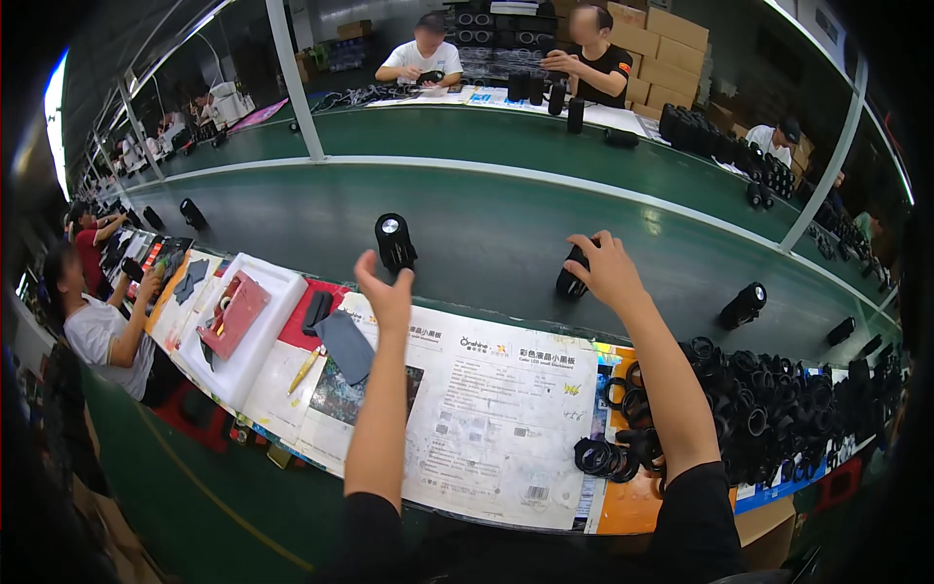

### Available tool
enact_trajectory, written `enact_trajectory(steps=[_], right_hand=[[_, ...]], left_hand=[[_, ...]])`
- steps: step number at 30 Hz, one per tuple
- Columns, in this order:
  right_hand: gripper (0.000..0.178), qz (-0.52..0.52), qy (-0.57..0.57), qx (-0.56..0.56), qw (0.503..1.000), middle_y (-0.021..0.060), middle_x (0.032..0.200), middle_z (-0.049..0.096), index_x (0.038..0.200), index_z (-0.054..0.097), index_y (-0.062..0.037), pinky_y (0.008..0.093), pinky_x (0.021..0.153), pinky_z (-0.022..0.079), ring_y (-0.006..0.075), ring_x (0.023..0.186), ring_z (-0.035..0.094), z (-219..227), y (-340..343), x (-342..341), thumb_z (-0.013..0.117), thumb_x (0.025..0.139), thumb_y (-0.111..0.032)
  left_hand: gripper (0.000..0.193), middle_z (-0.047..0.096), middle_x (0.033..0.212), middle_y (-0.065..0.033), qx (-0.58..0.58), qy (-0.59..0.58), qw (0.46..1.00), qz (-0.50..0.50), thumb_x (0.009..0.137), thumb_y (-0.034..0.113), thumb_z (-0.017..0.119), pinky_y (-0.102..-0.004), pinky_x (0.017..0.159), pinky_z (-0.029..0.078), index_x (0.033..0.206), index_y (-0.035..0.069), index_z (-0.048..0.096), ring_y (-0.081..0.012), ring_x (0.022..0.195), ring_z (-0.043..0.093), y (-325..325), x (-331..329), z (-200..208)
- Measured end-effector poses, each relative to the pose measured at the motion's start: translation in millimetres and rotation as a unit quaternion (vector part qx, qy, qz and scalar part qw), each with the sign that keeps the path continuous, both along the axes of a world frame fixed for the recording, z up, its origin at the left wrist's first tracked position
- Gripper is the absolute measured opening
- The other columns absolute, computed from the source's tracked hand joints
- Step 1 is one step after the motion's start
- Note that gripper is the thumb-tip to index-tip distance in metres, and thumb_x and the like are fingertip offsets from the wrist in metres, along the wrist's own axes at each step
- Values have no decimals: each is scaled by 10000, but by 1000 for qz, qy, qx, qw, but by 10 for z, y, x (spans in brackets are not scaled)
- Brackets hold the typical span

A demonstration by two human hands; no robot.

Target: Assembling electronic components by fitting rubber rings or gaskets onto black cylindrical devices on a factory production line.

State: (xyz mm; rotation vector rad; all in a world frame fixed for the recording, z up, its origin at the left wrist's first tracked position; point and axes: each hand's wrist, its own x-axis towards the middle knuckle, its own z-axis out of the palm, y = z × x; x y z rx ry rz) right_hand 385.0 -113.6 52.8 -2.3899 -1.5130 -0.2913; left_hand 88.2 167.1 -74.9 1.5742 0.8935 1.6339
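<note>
A black cylindrical speaker (394, 241) with a round silver disc on its top stands upright on the green conveyor belt. Just on the near side of it is my left hand (387, 295), thumb and fingers apart, holding nothing. Further right, my right hand (609, 270) has its fingers and thumb around a second black cylindrical speaker (567, 282) at the belt's near side. My hand hides part of that speaker. Below my arms, a printed white cardboard sheet (486, 419) covers the workbench.
Right of my arm lies a heap of black rings (754, 414). On the left, a white foam tray (282, 277) holds a red box (236, 316); a grey cloth (346, 346) and yellow pen (305, 371) lie nearby. Another black speaker (743, 306) stands on the belt. Co-workers sit across and left.
</note>
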Motion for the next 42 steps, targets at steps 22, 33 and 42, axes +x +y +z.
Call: enact_trajectory(steps=[22, 33, 42], right_hand=[[865, 94, 420, 255, 866, 203, 1472, 629, 1652, 412, 12, 414, 1149, 549, 280, 1307, 679, -349, -1018, -1973, 892, 954, -159], [806, 88, 575, 284, 762, 215, 1425, 678, 1569, 506, 30, 401, 1060, 607, 275, 1247, 732, -810, -1074, -2146, 931, 910, -157], [816, 108, 418, 277, 859, 217, 1429, 669, 1564, 481, 39, 423, 1111, 589, 268, 1285, 709, -899, -1114, -2178, 935, 898, -83]], left_hand=[[470, 750, 1170, -17, -361, -171, 822, -406, 1000, 363, 852, -340, 914, 609, 1314, 59, 678, -138, 1065, 732, -1962, 86, 725], [626, 716, 1210, -164, -343, -313, 735, -494, 997, 435, 825, -515, 1012, 644, 1404, 38, 562, -375, 1130, 757, -2253, 108, 334], [842, 678, 1225, -102, -297, -364, 698, -540, 900, 630, 860, -504, 1078, 588, 1460, 76, 560, -311, 1164, 690, -2167, 117, 264]])
